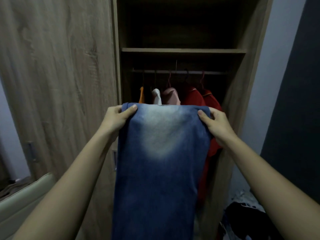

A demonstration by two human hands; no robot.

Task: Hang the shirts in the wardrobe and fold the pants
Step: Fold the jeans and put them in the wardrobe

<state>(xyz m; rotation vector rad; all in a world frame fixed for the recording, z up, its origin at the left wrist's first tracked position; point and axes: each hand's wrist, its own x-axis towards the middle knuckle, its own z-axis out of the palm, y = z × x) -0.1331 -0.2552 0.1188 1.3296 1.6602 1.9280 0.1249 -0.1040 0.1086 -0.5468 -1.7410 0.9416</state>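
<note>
open wardrobe (181, 50) | faded blue jeans (161, 153) hanging | left hand (117, 118), right hand (216, 127) grip clamped on top edge

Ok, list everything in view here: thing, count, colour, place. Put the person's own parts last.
jeans: one, blue with a faded pale patch, held up in front of the wardrobe, hanging down.
wardrobe: one, light wood, open ahead, with a shelf above a rail.
wardrobe door: one, light wood, on the left.
hanging shirts: five on hangers on the rail: orange, white, pink, two red.
cushioned furniture: one, pale beige, bottom left.
pile of clothes: one, dark, on the floor at bottom right.
wall: pale bluish, right of the wardrobe.
left hand: gripping the left top corner of the jeans.
right hand: gripping the right top corner.
</note>
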